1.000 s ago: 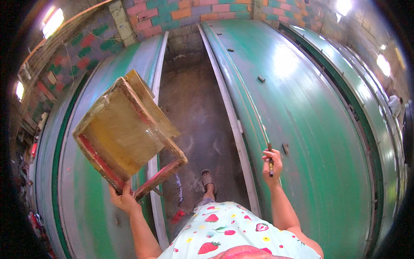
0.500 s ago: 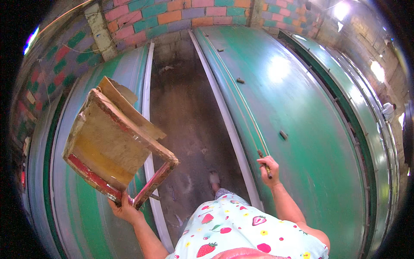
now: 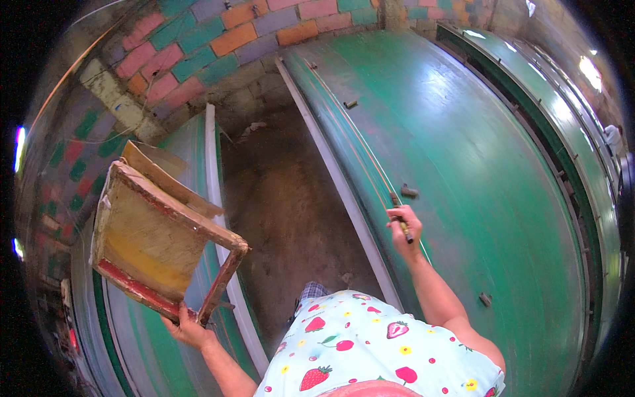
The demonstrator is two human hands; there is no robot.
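My left hand (image 3: 192, 329) is closed round the near corner of a wooden screen-printing frame (image 3: 175, 210), raised over the left table. The frame has worn, red-stained bars, a yellow-brown stained panel and a loose tan flap along its upper side. My right hand (image 3: 405, 226) grips a slim, dark and yellowish stick-like tool (image 3: 401, 228); its exact kind is not clear. This hand is over the left edge of the right-hand green table (image 3: 456, 159), by thin pale lines (image 3: 363, 141) running along the surface. I cannot tell whether the tool touches the table.
Small metal blocks (image 3: 409, 192) sit at intervals along the right table. A dark floor aisle (image 3: 278, 198) lies between it and the left green table (image 3: 152, 344). More long tables (image 3: 562, 109) stand at the right. A painted block wall (image 3: 245, 36) closes the far end.
The tables and metal blocks have shifted nearer in view as I move along the aisle. My right hand with the tool is slightly higher in view; both hands keep their hold.
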